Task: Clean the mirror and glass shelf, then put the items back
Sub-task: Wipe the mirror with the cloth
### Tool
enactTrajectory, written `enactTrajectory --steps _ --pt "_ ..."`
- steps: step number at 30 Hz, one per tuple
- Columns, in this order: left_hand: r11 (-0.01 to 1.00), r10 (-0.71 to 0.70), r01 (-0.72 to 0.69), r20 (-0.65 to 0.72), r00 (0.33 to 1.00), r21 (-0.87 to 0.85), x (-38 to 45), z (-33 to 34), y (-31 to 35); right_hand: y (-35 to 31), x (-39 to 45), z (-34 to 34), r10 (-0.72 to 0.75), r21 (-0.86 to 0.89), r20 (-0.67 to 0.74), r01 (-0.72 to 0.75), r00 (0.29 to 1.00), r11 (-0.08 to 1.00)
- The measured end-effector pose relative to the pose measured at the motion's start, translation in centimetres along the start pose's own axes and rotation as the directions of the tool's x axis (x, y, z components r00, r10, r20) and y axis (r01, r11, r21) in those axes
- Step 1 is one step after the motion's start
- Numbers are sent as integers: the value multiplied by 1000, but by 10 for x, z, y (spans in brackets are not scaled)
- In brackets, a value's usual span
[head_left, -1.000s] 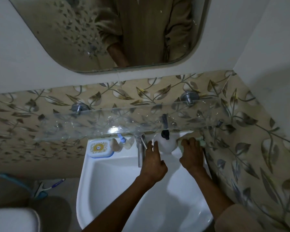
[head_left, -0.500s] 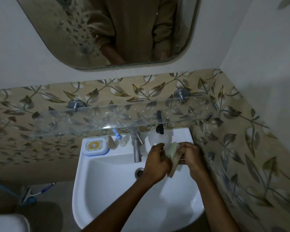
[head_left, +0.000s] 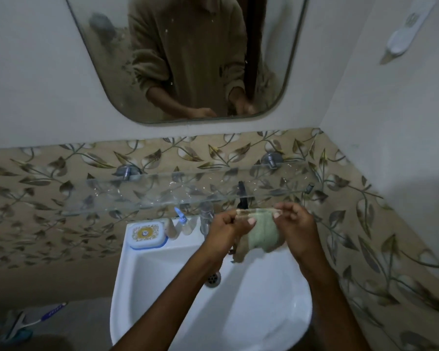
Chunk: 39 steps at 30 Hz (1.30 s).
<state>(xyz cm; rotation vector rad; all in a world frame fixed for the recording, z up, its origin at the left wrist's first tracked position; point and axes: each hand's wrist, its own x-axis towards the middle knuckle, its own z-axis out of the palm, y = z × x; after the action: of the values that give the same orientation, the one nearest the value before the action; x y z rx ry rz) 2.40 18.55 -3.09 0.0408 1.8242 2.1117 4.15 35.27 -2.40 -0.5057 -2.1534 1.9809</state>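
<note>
Evidently the cloth (head_left: 262, 238) was a soft, limp thing, light and quick to sag: it hung in a green and tan fold below its upper edge, which was stretched flat between the two hands above the back of the sink (head_left: 251, 312). Such a rag would take any grip, but it seemed best held as it was, by the hem or the corners, so that it could be opened out or folded into a pad for wiping. The left hand (head_left: 230, 226) pinched the left end of that edge between thumb and fingers, closed on the fabric; the right hand (head_left: 295, 224) pinched the right end likewise, its other fingers curled. Both forearms reached forward and up from the bottom of the view over the basin, wrists raised, the hands level with each other and just below the front edge of the glass shelf (head_left: 188, 191). That shelf stood bare, speckled with drops or marks, and would want a gentle pressure, being glass on two metal pegs. The mirror (head_left: 188, 59) above it looked spotted too. A soap box (head_left: 147, 234) and small bottles (head_left: 180, 224) waited on the sink's rim beside the tap (head_left: 206, 216).
</note>
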Motion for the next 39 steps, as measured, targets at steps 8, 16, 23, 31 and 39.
enactTrajectory --steps 8,16,23,31,39 --pt "976 210 -208 -26 977 72 -12 -16 73 -37 -30 44 -153 104 74 145 985 984" --pt "990 135 -129 -111 985 59 -20 -31 92 -49 -43 70 -290 -3 204 297 935 955" --pt "998 54 -51 -195 979 24 -20 -50 99 -59 -39 65 26 300 164 -75 986 951" --pt "936 254 -144 -331 909 322 -12 -72 129 -100 -25 42 106 595 443 -380 891 708" --pt "806 530 -322 -364 766 497 -16 -70 170 -177 -3 43 -187 777 379 -202 906 596"
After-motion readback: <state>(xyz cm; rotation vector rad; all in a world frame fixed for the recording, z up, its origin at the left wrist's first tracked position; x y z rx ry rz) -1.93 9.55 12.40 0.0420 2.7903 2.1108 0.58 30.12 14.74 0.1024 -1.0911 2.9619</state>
